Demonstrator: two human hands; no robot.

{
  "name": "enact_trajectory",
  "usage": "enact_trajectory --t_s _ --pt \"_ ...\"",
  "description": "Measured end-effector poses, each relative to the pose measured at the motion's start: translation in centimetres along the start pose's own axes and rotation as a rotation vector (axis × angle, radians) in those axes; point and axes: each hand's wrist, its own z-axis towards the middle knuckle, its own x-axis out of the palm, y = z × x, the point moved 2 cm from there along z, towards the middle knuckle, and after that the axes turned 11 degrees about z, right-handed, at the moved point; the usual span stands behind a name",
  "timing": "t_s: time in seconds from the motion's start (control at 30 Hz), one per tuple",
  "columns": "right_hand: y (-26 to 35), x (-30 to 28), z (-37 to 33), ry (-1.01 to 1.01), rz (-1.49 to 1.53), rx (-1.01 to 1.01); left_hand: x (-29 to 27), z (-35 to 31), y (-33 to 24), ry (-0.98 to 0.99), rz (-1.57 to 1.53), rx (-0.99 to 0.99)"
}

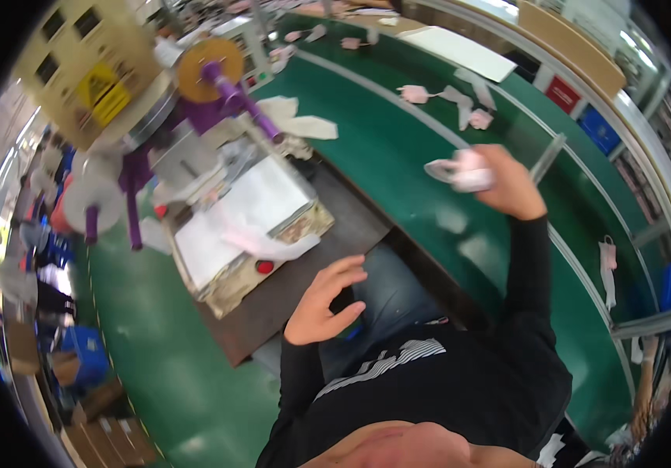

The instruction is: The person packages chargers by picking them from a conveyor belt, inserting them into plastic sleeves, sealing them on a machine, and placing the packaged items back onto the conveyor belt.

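Head view: a glossy green floor (pixel 156 351) spreads at the left, and a green conveyor belt (pixel 386 69) edged with grey rails curves across the top and right, small pink-and-white pieces (pixel 417 94) scattered along it. At the upper left stands a cream machine (pixel 109 74) with a yellow label, purple rods and a brown disc. Below it, a dark worktop (pixel 355 226) carries a worn block (pixel 253 204) with a flat white top, and a pale, slightly blurred strip (pixel 277 248) lies across that block's near edge. Cardboard boxes (pixel 109 443) sit at the lower left. The left hand (pixel 323 303) hovers near the worktop's near edge, fingers loosely spread and thumb well apart — it has hold of nothing. The right hand (pixel 511 183) reaches out near the belt's rail, fingers bent round a small pink-and-white bundle (pixel 469 170) — the fingertips are partly hidden, and the bundle's pale loop juts out toward the left. Smallest, a red button (pixel 264 267) shows on the block's near side.
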Motion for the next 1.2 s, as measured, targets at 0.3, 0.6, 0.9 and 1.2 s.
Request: enact_trajectory --t_s 0.3,0.6,0.9,1.2 --pt "-28.8 -19.4 -24.2 -0.251 -0.491 1.036 1.9 2.0 5.3 -0.022 -0.133 -0.185" --pt "-28.4 -2.2 12.1 0.039 0.006 -0.060 1.5 2.7 5.5 -0.216 -0.039 -0.382" --pt "-46.1 -0.1 15.7 0.702 -0.068 0.071 -6.4 -2.5 5.0 -0.479 0.371 -0.448" --pt "-21.7 -7.3 11.7 -0.460 0.863 -0.032 -13.1 1.8 17.7 -0.824 1.095 -0.971"
